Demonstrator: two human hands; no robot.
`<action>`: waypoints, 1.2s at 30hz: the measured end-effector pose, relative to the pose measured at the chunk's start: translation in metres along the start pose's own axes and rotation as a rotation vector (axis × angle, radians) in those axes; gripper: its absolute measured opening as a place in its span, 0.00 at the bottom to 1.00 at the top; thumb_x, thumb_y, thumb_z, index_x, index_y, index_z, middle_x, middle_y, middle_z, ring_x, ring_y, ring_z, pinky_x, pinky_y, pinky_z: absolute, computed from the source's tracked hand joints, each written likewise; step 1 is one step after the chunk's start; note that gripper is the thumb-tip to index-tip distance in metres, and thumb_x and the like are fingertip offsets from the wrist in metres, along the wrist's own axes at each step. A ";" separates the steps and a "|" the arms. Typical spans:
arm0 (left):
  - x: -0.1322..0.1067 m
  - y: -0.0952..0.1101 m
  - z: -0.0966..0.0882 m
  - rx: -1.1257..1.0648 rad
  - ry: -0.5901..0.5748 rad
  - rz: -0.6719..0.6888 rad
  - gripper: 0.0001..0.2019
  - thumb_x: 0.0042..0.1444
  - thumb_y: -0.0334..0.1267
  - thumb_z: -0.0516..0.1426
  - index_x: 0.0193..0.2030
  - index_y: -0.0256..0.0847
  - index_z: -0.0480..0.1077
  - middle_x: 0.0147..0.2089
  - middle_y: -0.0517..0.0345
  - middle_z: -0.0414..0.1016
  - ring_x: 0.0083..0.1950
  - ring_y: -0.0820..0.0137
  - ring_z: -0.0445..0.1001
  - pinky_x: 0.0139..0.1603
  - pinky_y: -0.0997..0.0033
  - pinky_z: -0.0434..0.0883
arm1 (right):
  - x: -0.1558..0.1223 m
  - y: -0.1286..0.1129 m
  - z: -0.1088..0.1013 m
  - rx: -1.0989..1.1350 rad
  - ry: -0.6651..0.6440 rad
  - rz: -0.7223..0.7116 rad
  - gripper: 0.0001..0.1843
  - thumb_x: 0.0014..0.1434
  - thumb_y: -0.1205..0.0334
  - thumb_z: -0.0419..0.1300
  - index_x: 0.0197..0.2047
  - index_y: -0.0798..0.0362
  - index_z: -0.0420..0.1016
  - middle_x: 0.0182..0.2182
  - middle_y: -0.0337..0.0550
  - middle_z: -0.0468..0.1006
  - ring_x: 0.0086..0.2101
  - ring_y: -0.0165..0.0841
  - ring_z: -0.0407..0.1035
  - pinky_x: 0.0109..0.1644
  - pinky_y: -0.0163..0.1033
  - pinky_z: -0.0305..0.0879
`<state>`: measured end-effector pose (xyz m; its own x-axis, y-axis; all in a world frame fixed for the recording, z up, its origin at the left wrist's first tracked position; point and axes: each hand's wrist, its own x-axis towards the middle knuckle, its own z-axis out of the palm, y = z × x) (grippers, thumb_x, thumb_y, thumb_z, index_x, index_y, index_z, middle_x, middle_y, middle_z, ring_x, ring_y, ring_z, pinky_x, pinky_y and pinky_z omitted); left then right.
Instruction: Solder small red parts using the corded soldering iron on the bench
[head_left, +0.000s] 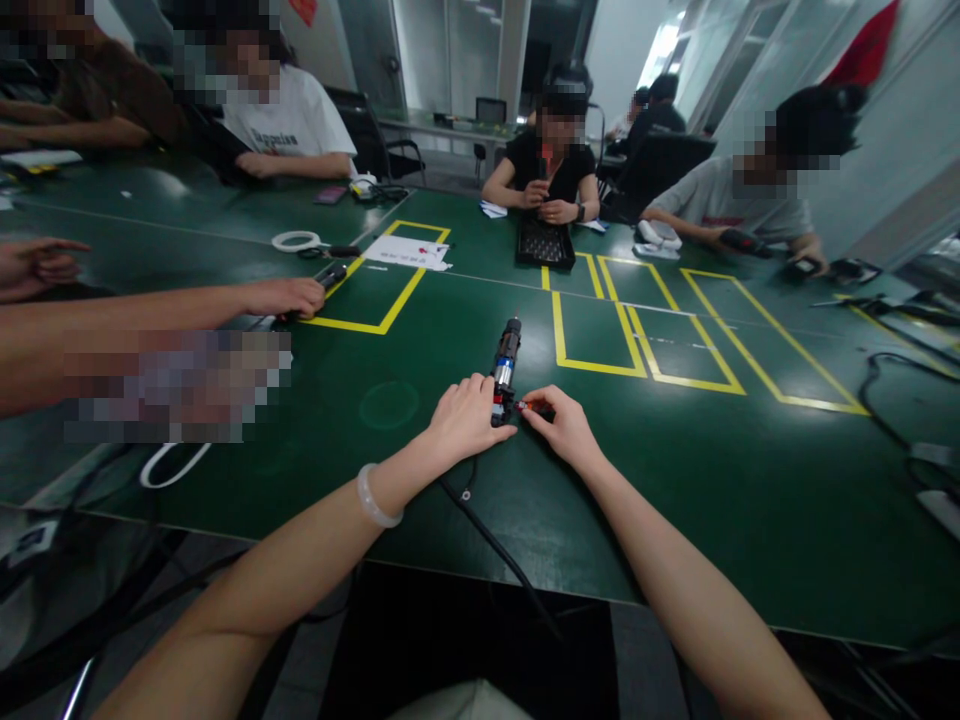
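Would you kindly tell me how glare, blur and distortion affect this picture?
Head view: pale glare on the green table; head view: edges look stretched, wide-angle style; head view: the device at the left hand looks soft in detail, its outline clear.

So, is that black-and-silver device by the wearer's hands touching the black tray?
Apart: the head view shows green tabletop between the far tip of the black-and-silver device and the black tray.

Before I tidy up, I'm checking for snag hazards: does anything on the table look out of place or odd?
The black cable trails from near the left hand off the table, so it could snag. The white paper overlaps a yellow tape outline rather than sitting inside it. No spill stands out.
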<state>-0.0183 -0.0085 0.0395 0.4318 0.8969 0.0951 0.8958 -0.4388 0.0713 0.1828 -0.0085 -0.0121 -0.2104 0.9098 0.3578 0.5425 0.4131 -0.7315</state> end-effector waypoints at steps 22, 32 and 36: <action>0.002 0.003 0.001 0.018 0.005 0.009 0.32 0.55 0.58 0.61 0.55 0.31 0.65 0.52 0.41 0.71 0.51 0.52 0.73 0.49 0.57 0.70 | 0.006 0.004 0.011 0.015 0.000 -0.058 0.03 0.61 0.63 0.63 0.39 0.51 0.77 0.36 0.42 0.75 0.35 0.33 0.71 0.42 0.39 0.69; 0.001 0.002 0.002 -0.010 -0.011 -0.011 0.31 0.57 0.54 0.60 0.59 0.32 0.64 0.54 0.39 0.70 0.53 0.52 0.72 0.51 0.57 0.69 | -0.003 -0.017 0.007 -0.062 0.016 -0.028 0.09 0.62 0.64 0.61 0.45 0.52 0.80 0.39 0.46 0.81 0.37 0.35 0.76 0.45 0.41 0.71; 0.002 0.001 -0.001 -0.024 -0.027 -0.013 0.29 0.57 0.48 0.59 0.61 0.34 0.61 0.58 0.39 0.68 0.56 0.52 0.70 0.53 0.56 0.69 | -0.005 -0.023 0.009 -0.065 -0.019 0.003 0.11 0.61 0.65 0.61 0.47 0.50 0.78 0.43 0.46 0.82 0.40 0.37 0.76 0.49 0.44 0.71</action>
<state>-0.0173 -0.0074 0.0408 0.4230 0.9036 0.0669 0.8987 -0.4278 0.0961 0.1639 -0.0222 -0.0025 -0.2237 0.9118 0.3442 0.5944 0.4075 -0.6933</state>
